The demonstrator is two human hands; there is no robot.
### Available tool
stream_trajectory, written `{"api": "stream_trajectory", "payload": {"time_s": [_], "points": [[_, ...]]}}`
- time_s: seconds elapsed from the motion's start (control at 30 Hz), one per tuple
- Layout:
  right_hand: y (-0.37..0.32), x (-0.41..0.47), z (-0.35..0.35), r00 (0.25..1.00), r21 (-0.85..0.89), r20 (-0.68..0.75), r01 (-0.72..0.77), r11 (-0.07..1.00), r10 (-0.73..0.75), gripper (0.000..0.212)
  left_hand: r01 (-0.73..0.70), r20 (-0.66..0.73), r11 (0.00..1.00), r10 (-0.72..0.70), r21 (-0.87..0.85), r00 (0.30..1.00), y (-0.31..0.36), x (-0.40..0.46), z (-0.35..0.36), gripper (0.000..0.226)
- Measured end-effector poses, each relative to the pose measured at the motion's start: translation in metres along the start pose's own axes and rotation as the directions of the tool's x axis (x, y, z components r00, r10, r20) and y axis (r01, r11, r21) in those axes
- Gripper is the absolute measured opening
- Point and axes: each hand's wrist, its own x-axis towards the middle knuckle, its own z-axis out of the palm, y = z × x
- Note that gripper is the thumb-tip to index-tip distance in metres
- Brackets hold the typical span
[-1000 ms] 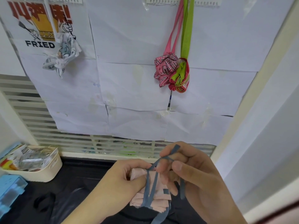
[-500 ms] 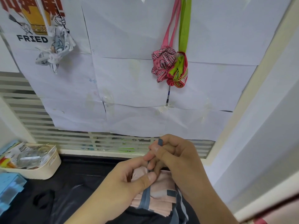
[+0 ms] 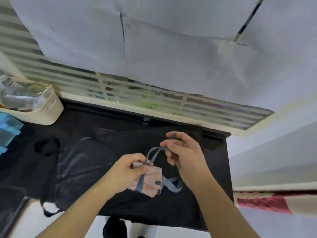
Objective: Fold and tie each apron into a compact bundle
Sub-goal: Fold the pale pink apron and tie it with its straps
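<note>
Apron bundle (image 3: 151, 179) | left hand (image 3: 127, 170) grips it | right hand (image 3: 183, 152) pinches strap (image 3: 154, 154), now pulled away

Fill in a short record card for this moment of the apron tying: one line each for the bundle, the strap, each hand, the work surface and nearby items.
bundle: pink folded apron, wrapped by a strap, held above the table
strap: grey-blue strap, looped up from the bundle to the right hand
left hand: left hand grips the bundle, thumb on the strap crossing
right hand: right hand pinches the strap loop
surface: black table
nearby: cream basket at back left
</note>
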Motion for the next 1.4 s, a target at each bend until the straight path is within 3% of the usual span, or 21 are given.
{"api": "stream_trajectory", "payload": {"time_s": [0.1,0.17,0.23,0.3,0.37,0.47,0.57,0.67,0.77,0.87,1.0,1.07,1.27,1.4], "points": [[0.028,0.033,0.010,0.990,0.126,0.104,0.079,0.989,-0.092,0.057,0.086,-0.010,0.995,-0.087,-0.044,0.996,-0.043,0.020,-0.001,0.016],[0.048,0.053,0.017,0.985,0.091,0.086,0.139,0.986,-0.147,0.069,0.127,-0.027,0.987,-0.130,-0.095,0.991,-0.065,0.032,-0.004,0.017],[0.073,0.066,0.028,0.991,-0.098,-0.100,0.074,0.992,-0.084,0.063,0.170,-0.051,0.971,-0.181,-0.168,0.982,-0.087,0.045,-0.010,0.021],[0.103,0.073,0.040,0.968,-0.338,-0.249,-0.118,0.934,0.033,0.035,0.192,-0.067,0.958,-0.210,-0.212,0.975,-0.104,0.058,-0.014,0.021],[0.136,0.079,0.052,0.959,-0.530,-0.222,-0.269,0.804,0.175,0.008,0.181,-0.084,0.960,-0.202,-0.214,0.976,-0.120,0.071,-0.018,0.021],[0.164,0.090,0.066,0.950,-0.592,-0.174,-0.312,0.743,0.261,0.026,0.128,-0.106,0.971,-0.151,-0.200,0.983,-0.135,0.084,-0.023,0.022],[0.176,0.103,0.074,0.985,-0.582,-0.094,-0.172,0.795,0.144,0.012,0.118,-0.109,0.971,-0.142,-0.208,0.984,-0.149,0.092,-0.028,0.021],[0.183,0.107,0.080,0.998,-0.585,-0.028,-0.058,0.809,0.051,0.015,0.142,-0.088,0.967,-0.164,-0.212,0.983,-0.154,0.096,-0.031,0.019],[0.191,0.112,0.084,0.995,-0.553,-0.099,-0.067,0.831,0.015,0.016,0.157,-0.075,0.975,-0.170,-0.155,0.983,-0.159,0.104,-0.033,0.018],[0.193,0.114,0.083,0.986,-0.484,-0.169,-0.075,0.872,-0.009,0.018,0.131,-0.130,0.991,-0.126,0.033,0.983,-0.160,0.107,-0.028,0.018],[0.196,0.111,0.088,0.985,-0.419,-0.174,-0.085,0.904,0.012,0.020,0.010,-0.374,0.932,0.136,0.363,0.917,-0.164,0.106,-0.021,0.020],[0.199,0.109,0.089,0.984,-0.385,-0.175,-0.093,0.918,0.027,0.019,-0.013,-0.429,0.939,0.170,0.344,0.887,-0.166,0.105,-0.020,0.017],[0.200,0.103,0.089,0.989,-0.236,-0.141,-0.076,0.969,0.043,0.015,-0.083,-0.457,0.996,0.092,0.041,0.885,-0.161,0.100,-0.022,0.014],[0.202,0.100,0.087,0.989,-0.218,-0.147,-0.008,0.976,-0.024,0.014,-0.106,-0.360,0.980,0.162,0.171,0.919,-0.165,0.104,-0.021,0.015]]}}
